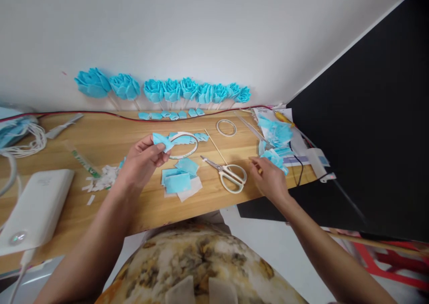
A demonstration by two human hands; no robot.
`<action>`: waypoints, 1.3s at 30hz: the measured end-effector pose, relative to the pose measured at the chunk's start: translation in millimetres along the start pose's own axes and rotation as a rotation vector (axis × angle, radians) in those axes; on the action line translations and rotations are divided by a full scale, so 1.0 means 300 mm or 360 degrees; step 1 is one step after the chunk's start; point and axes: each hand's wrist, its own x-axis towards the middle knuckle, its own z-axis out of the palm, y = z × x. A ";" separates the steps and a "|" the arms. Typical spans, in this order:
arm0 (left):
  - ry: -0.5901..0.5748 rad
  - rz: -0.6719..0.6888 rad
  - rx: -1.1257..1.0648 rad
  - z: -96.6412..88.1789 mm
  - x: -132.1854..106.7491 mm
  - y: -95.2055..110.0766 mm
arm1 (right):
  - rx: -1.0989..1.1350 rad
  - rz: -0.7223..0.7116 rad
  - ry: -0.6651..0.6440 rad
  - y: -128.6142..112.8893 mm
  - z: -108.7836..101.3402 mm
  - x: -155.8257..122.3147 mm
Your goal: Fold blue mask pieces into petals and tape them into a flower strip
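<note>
Between the thumb and fingers of my left hand [147, 153] is a blue fabric petal [162, 141], pinched at its lower end. A roll of narrow tape [197, 148] lies just behind it, next to cut blue pieces. My right hand [268, 177] is low over the table's right side, its fingers curled together; what they hold, if anything, is hidden. Beside it, to the left, lie scissors [231, 179] with pale handles. A pile of blue fabric scraps [276, 132] is just beyond that hand. Flat blue and white squares [178, 182] are stacked between my hands.
Several blue flowers on sticks [172, 90] lean along the wall. Small blue petals [173, 116] lie in a row below them. A thin stick [216, 145], a second tape ring [226, 128], white paper bits [104, 179] and a white power bank [42, 201] are on the wooden table [147, 214].
</note>
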 end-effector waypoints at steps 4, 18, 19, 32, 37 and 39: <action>-0.0006 -0.0014 0.0022 0.002 -0.001 -0.003 | -0.0080 -0.0487 -0.0072 -0.105 0.056 0.051; 0.0029 -0.0029 0.0058 0.012 0.000 0.001 | 0.0051 -0.0553 -0.0036 -0.265 0.191 0.115; 0.0018 -0.0029 0.0058 0.013 -0.002 0.001 | 0.0244 -0.0518 -0.0085 -0.287 0.173 0.127; 0.0144 -0.0028 0.0160 0.010 0.026 -0.042 | 0.0905 -0.0543 -0.0367 -0.302 0.079 0.210; 0.0166 -0.0087 0.0236 0.003 0.031 -0.055 | -0.0109 -0.0639 0.0028 -0.134 0.088 0.343; 0.0139 -0.0057 0.0292 0.004 0.028 -0.056 | -0.0141 -0.0688 0.0043 -0.142 0.105 0.357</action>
